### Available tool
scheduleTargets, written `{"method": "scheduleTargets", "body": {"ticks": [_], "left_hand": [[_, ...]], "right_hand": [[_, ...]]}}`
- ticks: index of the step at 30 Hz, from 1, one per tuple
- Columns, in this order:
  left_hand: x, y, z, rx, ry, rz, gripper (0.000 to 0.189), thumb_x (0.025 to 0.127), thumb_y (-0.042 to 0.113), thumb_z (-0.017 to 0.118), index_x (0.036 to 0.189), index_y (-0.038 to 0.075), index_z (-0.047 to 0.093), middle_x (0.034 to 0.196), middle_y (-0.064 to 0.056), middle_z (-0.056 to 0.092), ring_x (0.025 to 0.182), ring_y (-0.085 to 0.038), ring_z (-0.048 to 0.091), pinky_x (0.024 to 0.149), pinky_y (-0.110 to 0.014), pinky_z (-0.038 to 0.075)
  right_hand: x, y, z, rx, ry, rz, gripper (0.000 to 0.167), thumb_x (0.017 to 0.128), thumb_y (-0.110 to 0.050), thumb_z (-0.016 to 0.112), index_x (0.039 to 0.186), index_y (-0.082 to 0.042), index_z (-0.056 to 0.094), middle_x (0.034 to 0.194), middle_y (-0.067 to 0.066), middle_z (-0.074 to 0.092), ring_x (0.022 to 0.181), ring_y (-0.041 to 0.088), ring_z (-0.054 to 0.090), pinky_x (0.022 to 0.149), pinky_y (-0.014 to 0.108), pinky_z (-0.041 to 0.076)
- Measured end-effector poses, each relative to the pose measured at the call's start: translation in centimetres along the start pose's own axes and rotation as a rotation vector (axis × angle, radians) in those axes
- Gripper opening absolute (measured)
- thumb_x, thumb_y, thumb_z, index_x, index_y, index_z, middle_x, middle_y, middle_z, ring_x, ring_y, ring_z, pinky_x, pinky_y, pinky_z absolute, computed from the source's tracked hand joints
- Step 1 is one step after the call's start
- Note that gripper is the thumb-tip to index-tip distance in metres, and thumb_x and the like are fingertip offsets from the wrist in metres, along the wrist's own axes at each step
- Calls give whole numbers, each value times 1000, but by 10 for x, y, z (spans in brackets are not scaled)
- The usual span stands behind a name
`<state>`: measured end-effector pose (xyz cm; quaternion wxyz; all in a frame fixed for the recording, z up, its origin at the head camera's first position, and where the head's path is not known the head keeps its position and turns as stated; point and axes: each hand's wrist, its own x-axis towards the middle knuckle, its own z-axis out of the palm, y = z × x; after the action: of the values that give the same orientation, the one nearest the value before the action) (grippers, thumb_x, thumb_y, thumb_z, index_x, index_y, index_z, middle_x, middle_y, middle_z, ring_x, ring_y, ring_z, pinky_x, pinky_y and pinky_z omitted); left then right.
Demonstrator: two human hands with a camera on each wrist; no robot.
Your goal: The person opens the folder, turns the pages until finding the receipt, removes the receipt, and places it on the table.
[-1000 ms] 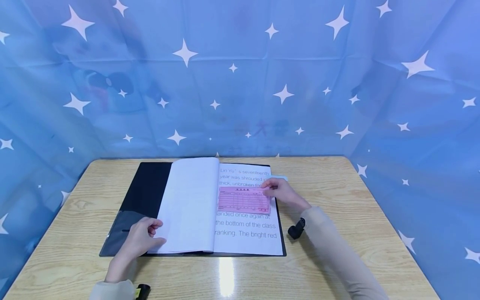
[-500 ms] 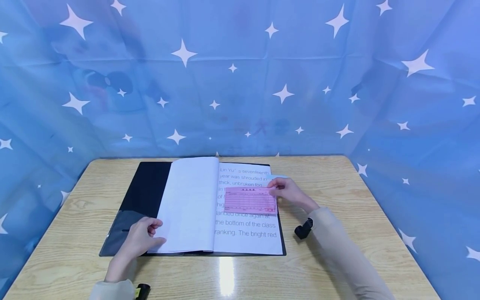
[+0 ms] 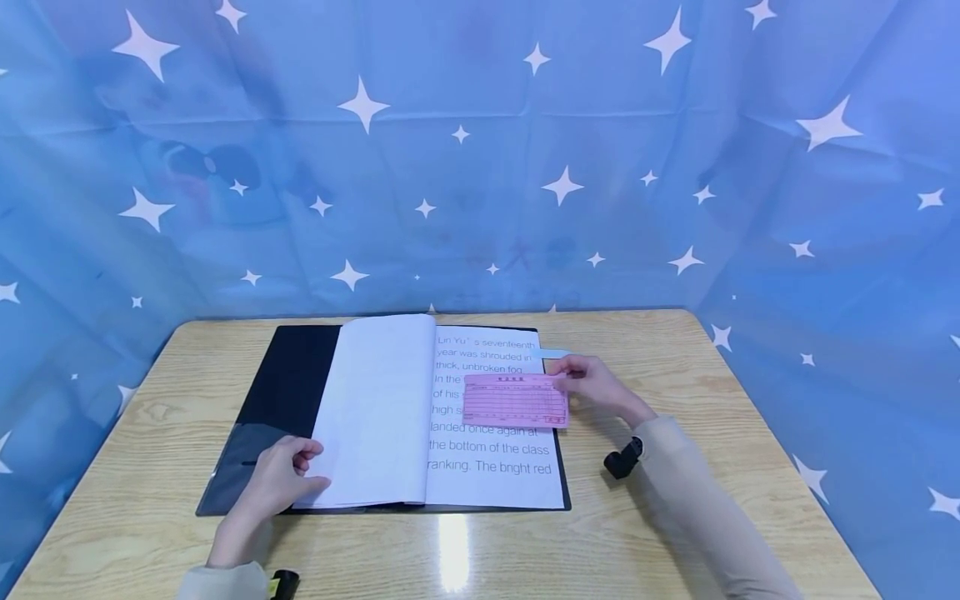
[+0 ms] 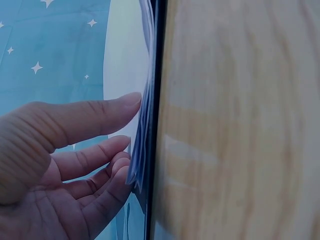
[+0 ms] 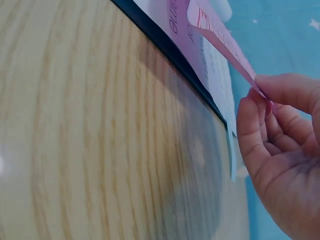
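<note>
A black folder (image 3: 296, 375) lies spread on the table, with a blank white left page (image 3: 378, 408) and large printed text on the right page (image 3: 491, 487). Thumb and fingers slightly apart, my left hand (image 3: 277, 475) rests at the lower left edge of the blank page; in the left wrist view its fingertips (image 4: 131, 100) touch the stacked page edges. My right hand (image 3: 596, 387) pinches a pink printed slip (image 3: 513, 402) by its upper right corner. The slip covers some of the text and reaches past the folder's right edge. In the right wrist view, the slip (image 5: 227, 42) is raised above the page.
A light-blue tab (image 3: 553, 354) sticks out from the folder's right edge, close to the right hand. The wooden table (image 3: 645, 333) extends around the folder, with a blue star-patterned curtain (image 3: 480, 208) behind and at both sides.
My right hand has moved to the right with the pink slip, baring more of the text left of it and carrying its end beyond the folder. The left hand has stayed in place.
</note>
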<state>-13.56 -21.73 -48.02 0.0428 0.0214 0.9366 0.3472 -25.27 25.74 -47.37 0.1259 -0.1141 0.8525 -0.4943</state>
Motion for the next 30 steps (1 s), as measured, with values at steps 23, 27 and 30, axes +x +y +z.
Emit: {"method": "scheduleTargets", "body": {"ticks": [23,27,30], "left_hand": [[0,-2,1,-3,-14,9,39,65,4,81,98,-6,63,83,-6,52,72,-17,47,60,-25,41],[-1,-2,1,-3,-11,15,39,65,3,81,98,-6,63,82,-6,52,72,-17,47,60,-24,41],[-1,-2,1,-7,-12,9,40,65,3,81,98,-6,63,82,-6,52,72,-17,47,60,-24,41]], "right_hand": [[-29,14,-35,76,26,29,27,85,-9,64,107,6,60,91,8,62,79,16,57,71,30,47],[-35,16,-43,71,34,29,26,85,-7,63,106,8,59,88,7,62,78,13,56,70,30,47],[-39,19,-49,61,29,36,26,86,-7,63,106,8,59,90,10,61,78,13,56,71,29,46]]}}
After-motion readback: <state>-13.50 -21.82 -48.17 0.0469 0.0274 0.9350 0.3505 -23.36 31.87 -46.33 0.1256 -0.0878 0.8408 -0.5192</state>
